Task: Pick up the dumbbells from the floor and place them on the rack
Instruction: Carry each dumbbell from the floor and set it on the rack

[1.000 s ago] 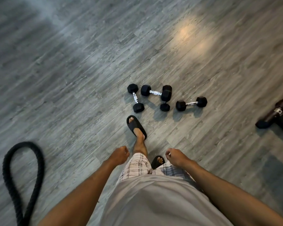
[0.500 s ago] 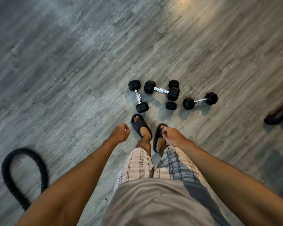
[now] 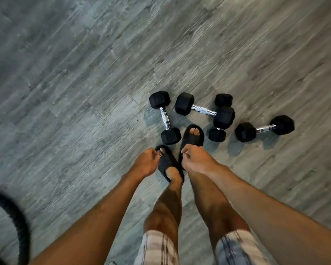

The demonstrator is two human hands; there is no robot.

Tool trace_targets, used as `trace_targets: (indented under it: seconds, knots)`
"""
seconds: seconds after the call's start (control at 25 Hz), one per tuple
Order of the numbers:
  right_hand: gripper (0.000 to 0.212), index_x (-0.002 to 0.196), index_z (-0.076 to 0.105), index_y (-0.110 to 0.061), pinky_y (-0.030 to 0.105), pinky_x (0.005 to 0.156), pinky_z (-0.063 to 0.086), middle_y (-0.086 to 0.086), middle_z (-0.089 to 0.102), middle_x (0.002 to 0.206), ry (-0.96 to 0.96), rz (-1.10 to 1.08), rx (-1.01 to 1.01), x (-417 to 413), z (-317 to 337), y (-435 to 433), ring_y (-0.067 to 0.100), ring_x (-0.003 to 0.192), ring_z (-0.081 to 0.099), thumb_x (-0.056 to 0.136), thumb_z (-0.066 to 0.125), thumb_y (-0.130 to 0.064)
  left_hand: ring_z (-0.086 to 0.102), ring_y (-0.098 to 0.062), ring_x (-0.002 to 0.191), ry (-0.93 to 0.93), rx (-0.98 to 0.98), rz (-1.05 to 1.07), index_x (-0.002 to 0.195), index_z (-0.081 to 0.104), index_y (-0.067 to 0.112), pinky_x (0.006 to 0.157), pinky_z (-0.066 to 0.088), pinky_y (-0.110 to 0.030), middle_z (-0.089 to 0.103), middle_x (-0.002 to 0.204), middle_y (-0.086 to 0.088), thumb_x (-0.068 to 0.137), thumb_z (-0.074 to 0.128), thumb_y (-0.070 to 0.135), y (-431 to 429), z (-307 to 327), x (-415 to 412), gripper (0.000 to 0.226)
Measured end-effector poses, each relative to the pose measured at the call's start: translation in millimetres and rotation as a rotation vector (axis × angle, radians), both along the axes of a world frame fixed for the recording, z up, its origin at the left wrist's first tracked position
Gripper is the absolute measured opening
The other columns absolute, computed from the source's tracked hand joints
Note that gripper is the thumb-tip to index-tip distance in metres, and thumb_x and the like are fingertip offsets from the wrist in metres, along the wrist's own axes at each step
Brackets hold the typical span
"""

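Observation:
Several black hex dumbbells with chrome handles lie on the grey wood floor. The leftmost dumbbell (image 3: pixel 165 119) points toward me. A larger dumbbell (image 3: pixel 203 110) lies across another dumbbell (image 3: pixel 217 134), hiding that one's handle. A fourth dumbbell (image 3: pixel 264 129) lies to the right. My left hand (image 3: pixel 146 163) and right hand (image 3: pixel 195 157) hang in front of my legs, just short of the dumbbells, with loosely curled fingers that hold nothing. No rack is in view.
My feet in black slides (image 3: pixel 192 137) stand right at the dumbbells, the right toe between two of them. A thick black rope (image 3: pixel 17 217) loops on the floor at the lower left. Grey plank floor (image 3: pixel 84 92) stretches all around.
I have stepped up to the dumbbells and bent forward; they now lie closer and larger. My right foot has moved in among them. The black object at the right edge has left the view.

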State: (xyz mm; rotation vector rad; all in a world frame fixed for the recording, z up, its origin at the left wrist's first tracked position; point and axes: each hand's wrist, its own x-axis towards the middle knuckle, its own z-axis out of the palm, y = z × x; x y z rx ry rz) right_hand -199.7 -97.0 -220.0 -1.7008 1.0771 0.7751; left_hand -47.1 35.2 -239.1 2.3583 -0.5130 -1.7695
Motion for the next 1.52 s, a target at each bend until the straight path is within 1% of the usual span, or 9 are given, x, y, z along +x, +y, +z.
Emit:
trace_targets:
  seconds: [0.16,0.32,0.52,0.68,0.8,0.92,1.08,1.36,1.52]
  knots:
    - [0.018,0.106,0.064,-0.016,0.033,0.089,0.047,0.009,0.07,0.103,-0.009,-0.03,0.022,32,-117,-21,0.028,0.107,0.062,0.095,0.05,-0.021,0.066,-0.024,0.068,0.013,0.036,0.122,0.101,0.058,0.008,0.066,0.054,-0.033,0.07,0.09,-0.018,0.098,0.05,0.018,-29,-112,21,0.013]
    - [0.03,0.123,0.057,-0.016,0.03,0.082,0.032,0.008,0.068,0.114,0.046,-0.068,0.02,58,-208,-39,0.029,0.118,0.054,0.095,0.054,-0.029,0.066,-0.024,0.074,0.04,0.06,0.289,0.108,0.056,0.004,0.078,0.057,-0.041,0.068,0.088,-0.016,0.1,0.049,0.016,-59,-199,39,0.016]
    - [0.044,0.124,0.057,-0.014,0.039,0.097,0.048,0.01,0.066,0.117,0.036,-0.238,0.081,75,-305,-38,0.027,0.113,0.06,0.087,0.067,-0.032,0.058,-0.02,0.076,0.079,0.021,0.638,0.088,0.062,0.013,0.069,0.048,-0.033,0.061,0.076,-0.004,0.091,0.058,0.017,-100,-295,39,0.006]
    - [0.017,0.101,0.063,-0.015,0.026,0.07,0.047,0.003,0.068,0.097,-0.042,-0.402,0.165,84,-343,-35,0.018,0.091,0.063,0.087,0.069,-0.023,0.063,-0.022,0.085,0.168,0.014,0.85,0.092,0.066,0.013,0.075,0.051,-0.034,0.068,0.084,-0.004,0.079,0.07,0.027,-124,-343,33,0.019]
    - [0.021,0.109,0.067,-0.013,0.019,0.063,0.042,0.001,0.068,0.095,-0.037,-0.424,0.244,88,-356,-37,0.014,0.087,0.063,0.089,0.068,-0.021,0.065,-0.019,0.072,0.265,-0.01,1.002,0.102,0.063,0.005,0.064,0.058,-0.032,0.066,0.08,-0.007,0.091,0.063,0.018,-136,-356,33,0.017]
    - [0.022,0.107,0.068,-0.009,0.026,0.075,0.048,0.008,0.073,0.099,-0.022,-0.454,0.292,92,-356,-37,0.02,0.092,0.069,0.093,0.064,-0.024,0.06,-0.017,0.061,0.292,-0.007,1.019,0.092,0.058,0.008,0.055,0.057,-0.028,0.061,0.073,-0.007,0.097,0.058,0.019,-139,-351,37,0.012]
    - [0.016,0.08,0.059,-0.018,0.024,0.061,0.044,0.0,0.065,0.072,-0.032,-0.416,0.284,88,-315,-35,0.011,0.062,0.06,0.095,0.061,-0.023,0.06,-0.018,0.061,0.304,0.002,1.031,0.085,0.058,0.009,0.061,0.057,-0.031,0.059,0.07,-0.006,0.096,0.058,0.021,-137,-308,34,0.016]
    - [0.003,0.092,0.061,-0.021,0.031,0.081,0.047,0.009,0.069,0.094,-0.073,-0.396,0.285,67,-141,-36,0.026,0.094,0.066,0.093,0.064,-0.022,0.062,-0.022,0.067,0.286,0.037,1.063,0.087,0.058,0.007,0.05,0.057,-0.026,0.061,0.076,-0.01,0.096,0.059,0.016,-134,-125,18,0.012]
    - [0.023,0.104,0.068,-0.013,0.032,0.081,0.05,0.012,0.073,0.103,-0.041,-0.37,0.243,45,-10,-39,0.026,0.1,0.067,0.089,0.069,-0.03,0.063,-0.022,0.068,0.281,0.038,1.034,0.085,0.061,0.007,0.072,0.059,-0.037,0.063,0.077,-0.01,0.093,0.063,0.015,-131,9,1,0.012]
